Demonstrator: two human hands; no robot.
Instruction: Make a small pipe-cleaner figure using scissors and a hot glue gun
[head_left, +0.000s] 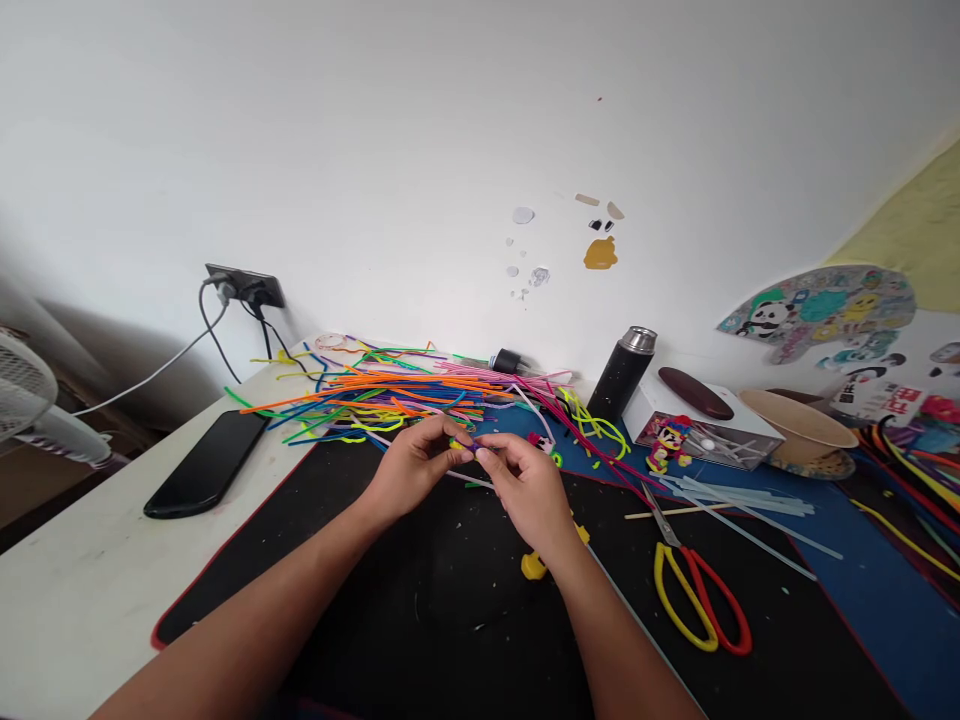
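My left hand (416, 465) and my right hand (529, 490) meet over the black mat (442, 600), fingertips pinched together. Between them is a small purple and yellow piece (470, 447), mostly covered by the fingers; its exact kind does not show. Under my right wrist lies a yellow plastic object (534, 567), partly hidden by the arm. Just beyond the hands spreads a pile of colourful pipe cleaners (420, 385). To the right of my right hand rest scissors (701, 590) with one yellow and one red handle, blades pointing away.
A black phone (206, 465) lies at left on the white table (75, 590). At the back right stand a black thermos (624, 375), a white box (720, 430), a small colourful figure (667, 445) and a bowl (799, 420). Translucent sticks (750, 500) lie before them.
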